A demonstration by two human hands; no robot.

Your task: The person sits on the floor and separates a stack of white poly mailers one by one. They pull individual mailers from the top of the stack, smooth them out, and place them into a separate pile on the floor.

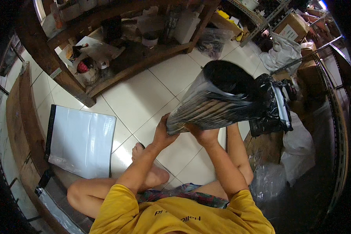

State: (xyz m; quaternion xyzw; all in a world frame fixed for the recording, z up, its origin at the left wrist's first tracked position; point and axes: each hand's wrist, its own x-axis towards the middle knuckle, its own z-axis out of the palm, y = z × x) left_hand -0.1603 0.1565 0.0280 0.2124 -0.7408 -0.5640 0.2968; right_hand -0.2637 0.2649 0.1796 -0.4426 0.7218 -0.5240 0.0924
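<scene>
Both my hands grip the near end of a thick stack of grey and black plastic mailing bags [210, 109], held up above the floor. Its many layered edges fan out toward the right, and the far part curls over to show a black side. My left hand [164, 132] is closed round the stack's lower left corner. Beside it, my right hand [202, 135] clasps the near edge, its fingers partly hidden by the sheets. On the floor to the left lies a flat stack of white plastic mailing bags [82, 142] with a black strip along one side.
A black plastic bundle [267, 105] stands just right of the held stack. Ahead is a wooden workbench [140, 64] with cluttered lower shelf. Cardboard boxes [292, 27], white sacks [282, 52] and clear plastic wrap [267, 181] crowd the right. My bare legs rest on the tiled floor [136, 103].
</scene>
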